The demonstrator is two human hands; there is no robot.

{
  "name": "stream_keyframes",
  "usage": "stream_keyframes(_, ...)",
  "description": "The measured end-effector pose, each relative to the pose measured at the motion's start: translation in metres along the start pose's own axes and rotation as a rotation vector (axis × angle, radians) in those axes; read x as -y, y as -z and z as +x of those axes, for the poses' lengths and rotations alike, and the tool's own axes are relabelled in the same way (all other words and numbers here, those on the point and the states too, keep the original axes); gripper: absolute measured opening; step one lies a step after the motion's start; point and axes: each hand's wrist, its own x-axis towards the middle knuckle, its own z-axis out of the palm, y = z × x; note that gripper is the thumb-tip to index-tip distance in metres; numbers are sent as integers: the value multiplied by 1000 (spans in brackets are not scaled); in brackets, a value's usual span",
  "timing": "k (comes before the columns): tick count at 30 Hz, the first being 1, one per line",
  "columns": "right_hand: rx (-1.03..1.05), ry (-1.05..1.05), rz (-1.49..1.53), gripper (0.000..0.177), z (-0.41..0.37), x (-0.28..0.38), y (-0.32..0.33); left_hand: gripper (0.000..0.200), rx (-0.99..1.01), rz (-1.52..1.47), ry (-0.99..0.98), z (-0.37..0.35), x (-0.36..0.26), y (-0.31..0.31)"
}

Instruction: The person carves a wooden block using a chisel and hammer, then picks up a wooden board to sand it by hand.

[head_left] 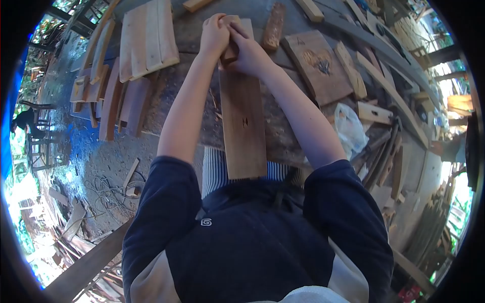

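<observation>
A long wooden board (243,118) lies lengthwise in front of me, its near end reaching past the workbench edge toward my lap. It has a small dark mark in its middle. On the far part of the board sits a wooden block (231,52), mostly covered by my hands. My left hand (215,36) is closed around the block's far left side. From the right, my right hand (248,53) grips the same block, its fingers close to those of the left.
The workbench (194,103) carries stacked boards (147,38) at left, a brown wood strip (273,28), and a board with a carved heart (319,65). A plastic bag (349,130) lies at right near long timber pieces (391,96). Cord (108,191) is on the floor.
</observation>
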Motion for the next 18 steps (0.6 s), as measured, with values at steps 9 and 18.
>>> stream_keyframes(9, 125, -85, -84, 111, -225, 151, -1, 31, 131, -82, 24, -259, -92, 79)
stream_keyframes(18, -107, -38, -199, 84, -45, 58, -22, 26, 1077, -906, -403, -211, -239, 75)
